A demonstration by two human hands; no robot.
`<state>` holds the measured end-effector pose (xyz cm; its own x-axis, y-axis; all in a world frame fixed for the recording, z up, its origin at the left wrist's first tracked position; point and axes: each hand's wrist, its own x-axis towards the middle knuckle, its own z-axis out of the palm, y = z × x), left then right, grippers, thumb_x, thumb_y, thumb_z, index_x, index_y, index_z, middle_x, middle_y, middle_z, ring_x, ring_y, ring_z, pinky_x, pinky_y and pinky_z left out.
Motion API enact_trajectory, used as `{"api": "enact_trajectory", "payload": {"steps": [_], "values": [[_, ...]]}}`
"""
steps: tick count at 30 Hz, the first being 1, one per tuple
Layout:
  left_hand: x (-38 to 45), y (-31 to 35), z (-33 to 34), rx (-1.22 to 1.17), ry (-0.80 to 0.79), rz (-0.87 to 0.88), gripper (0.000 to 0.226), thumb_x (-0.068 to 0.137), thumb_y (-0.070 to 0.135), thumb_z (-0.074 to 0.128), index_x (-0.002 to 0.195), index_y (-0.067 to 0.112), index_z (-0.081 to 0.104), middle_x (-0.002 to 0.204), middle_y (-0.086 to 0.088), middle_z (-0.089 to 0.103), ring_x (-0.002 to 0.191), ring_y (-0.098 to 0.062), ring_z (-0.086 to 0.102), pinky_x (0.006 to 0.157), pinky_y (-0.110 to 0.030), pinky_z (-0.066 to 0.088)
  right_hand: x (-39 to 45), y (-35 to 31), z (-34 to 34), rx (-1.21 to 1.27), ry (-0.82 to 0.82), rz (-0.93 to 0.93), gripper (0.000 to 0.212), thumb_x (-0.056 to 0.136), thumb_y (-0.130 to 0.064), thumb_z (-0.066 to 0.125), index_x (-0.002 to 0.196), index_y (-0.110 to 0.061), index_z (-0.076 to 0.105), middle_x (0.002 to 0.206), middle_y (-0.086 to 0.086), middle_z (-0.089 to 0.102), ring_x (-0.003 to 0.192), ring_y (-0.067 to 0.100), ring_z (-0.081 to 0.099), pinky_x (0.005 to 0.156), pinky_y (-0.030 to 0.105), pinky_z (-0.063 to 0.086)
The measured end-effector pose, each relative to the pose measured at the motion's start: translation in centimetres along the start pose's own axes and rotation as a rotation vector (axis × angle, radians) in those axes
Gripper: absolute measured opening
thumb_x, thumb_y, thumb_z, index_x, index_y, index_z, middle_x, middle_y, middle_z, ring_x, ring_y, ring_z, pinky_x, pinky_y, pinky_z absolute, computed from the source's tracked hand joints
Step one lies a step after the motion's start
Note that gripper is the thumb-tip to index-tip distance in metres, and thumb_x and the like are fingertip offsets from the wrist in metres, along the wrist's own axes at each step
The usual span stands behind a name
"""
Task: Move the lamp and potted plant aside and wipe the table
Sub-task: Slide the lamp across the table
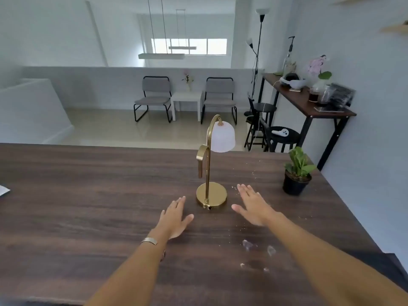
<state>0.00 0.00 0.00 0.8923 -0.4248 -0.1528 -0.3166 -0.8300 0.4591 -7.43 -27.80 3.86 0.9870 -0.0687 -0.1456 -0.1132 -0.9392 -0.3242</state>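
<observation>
A brass lamp (211,195) with a round base and a white shade stands upright in the middle of the dark wooden table (88,195). My left hand (176,217) is stretched out flat just left of the base, fingers apart, holding nothing. My right hand (254,206) reaches out on the base's right side, also open and apart from it. A small potted plant (297,173) in a black pot stands near the table's far right edge. Crumbs and wet smudges (256,248) lie on the table under my right forearm.
A white object (3,191) shows at the table's left edge. Beyond the table are two grey chairs, a white side table, black stools, and a cluttered dark side table (309,107) against the right wall.
</observation>
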Motion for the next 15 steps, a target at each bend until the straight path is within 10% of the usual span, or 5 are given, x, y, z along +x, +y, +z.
{"api": "enact_trajectory", "payload": {"steps": [15], "values": [[4.7, 2.8, 4.7, 0.007, 0.251, 0.016, 0.059, 0.098, 0.048, 0.035, 0.15, 0.027, 0.018, 0.155, 0.005, 0.031, 0.147, -0.015, 0.014, 0.12, -0.045, 0.006, 6.3, 0.6, 5.2, 0.075, 0.02, -0.175, 0.065, 0.104, -0.039, 0.036, 0.157, -0.017, 0.006, 0.164, 0.011, 0.014, 0.152, 0.025, 0.005, 0.122, 0.038, 0.0]]}}
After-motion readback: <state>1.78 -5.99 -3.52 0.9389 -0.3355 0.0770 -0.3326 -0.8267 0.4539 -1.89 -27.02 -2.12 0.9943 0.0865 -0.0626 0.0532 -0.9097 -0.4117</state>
